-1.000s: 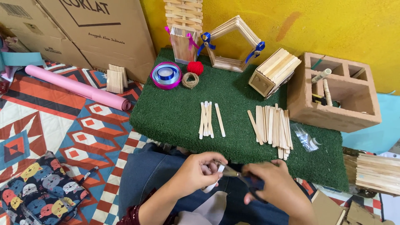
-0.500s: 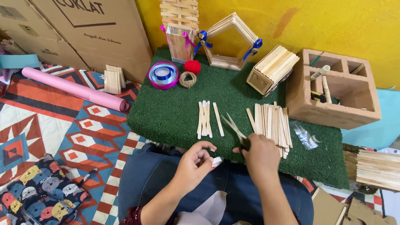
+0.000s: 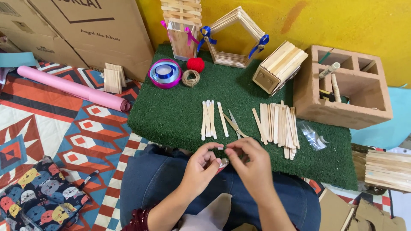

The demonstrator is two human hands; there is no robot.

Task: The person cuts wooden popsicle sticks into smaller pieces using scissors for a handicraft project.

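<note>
Both my hands, left hand (image 3: 201, 164) and right hand (image 3: 250, 164), fingers pinched together on a small white piece (image 3: 221, 164) over my lap; scissors (image 3: 234, 125) lie nearby on green turf surface (image 3: 171, 115).

A yellow painted wall (image 3: 342, 21) closes the back of the scene, with brown cardboard boxes (image 3: 81, 34) stacked against it at the left. A rug (image 3: 64, 124) patterned in orange, blue and white covers the floor, and a pale blue mat (image 3: 391, 128) lies at the right. Even, soft light falls over everything, casting faint shadows.
</note>
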